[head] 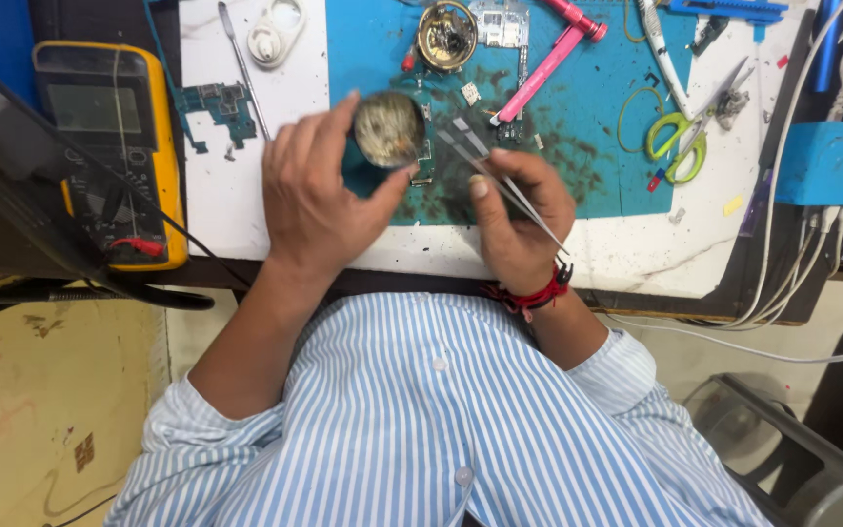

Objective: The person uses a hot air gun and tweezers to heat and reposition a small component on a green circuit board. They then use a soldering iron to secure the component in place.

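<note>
My left hand (319, 195) grips a small round tin (389, 128) between thumb and fingers, just above a blue work mat (597, 127). A green circuit board (423, 161) lies on the mat partly under the tin. My right hand (517, 220) holds metal tweezers (500, 174) whose tips point up-left toward the tin and the board. A red thread band sits on my right wrist.
A yellow multimeter (114, 146) stands at the left with a second circuit board (215, 105) beside it. On the bench lie a round brass tin (447, 36), a pink tool (548, 60), green-handled scissors (680, 141), white cables (782, 244) and a blue box (829, 163).
</note>
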